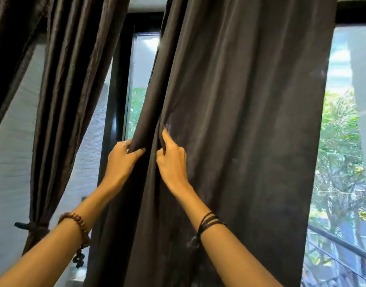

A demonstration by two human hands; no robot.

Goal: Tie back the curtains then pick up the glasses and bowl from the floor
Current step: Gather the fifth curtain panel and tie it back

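Gripping the left edge of a dark hanging curtain (240, 121), the left hand (121, 160) curls thumb and fingers round a fold. The right hand (172, 162), just beside it, pinches the neighbouring fold, forefinger extended upward. Further left, a second curtain (60, 100) hangs already tied back by a dark band (31, 225).

Black-framed window (136, 59), bright daylight; green trees (341, 141) outside right; dark railing (343, 243) below.
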